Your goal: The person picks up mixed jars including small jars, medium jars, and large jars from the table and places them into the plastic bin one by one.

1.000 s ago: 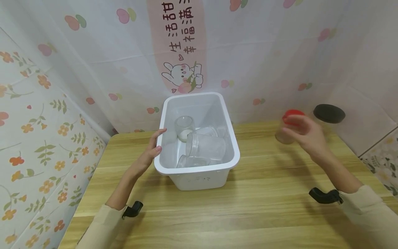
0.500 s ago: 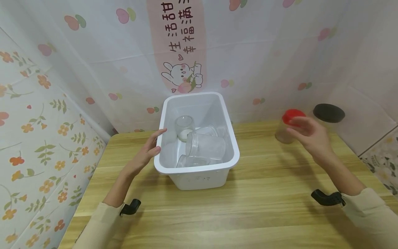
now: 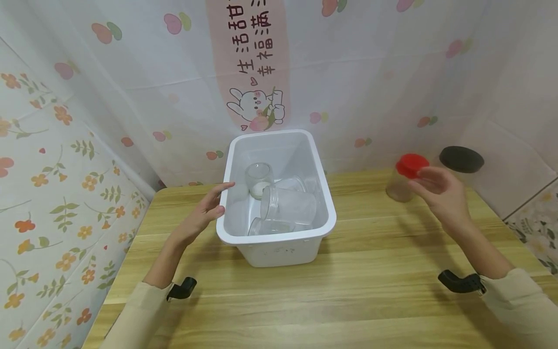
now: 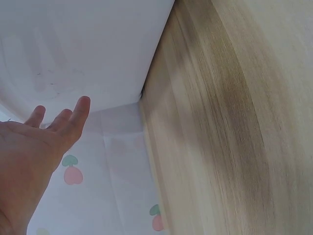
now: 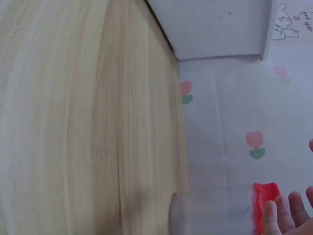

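Observation:
In the head view, a white plastic bin [image 3: 275, 252] stands mid-table with several clear jars [image 3: 289, 206] inside, some lying on their sides. My left hand [image 3: 198, 220] is at the bin's left rim, fingers loosely extended and thumb apart; the left wrist view shows its fingers [image 4: 73, 120] spread beside the bin wall. To the right, a clear jar [image 3: 397, 186] with a red lid [image 3: 411, 165] stands upright on the table. My right hand [image 3: 446, 196] is at this lid's right side, fingers relaxed and slightly bent; whether they touch it I cannot tell.
A black lid [image 3: 461, 159] shows behind my right hand, with what it sits on mostly hidden. The wooden table [image 3: 305, 310] ends at a patterned curtain [image 3: 357, 97] at the back. Floral sheets [image 3: 65, 218] hang at the sides.
My right hand has drawn slightly back to the right and down from the red lid, uncovering more of it. The left hand and the bin stay nearly where they were.

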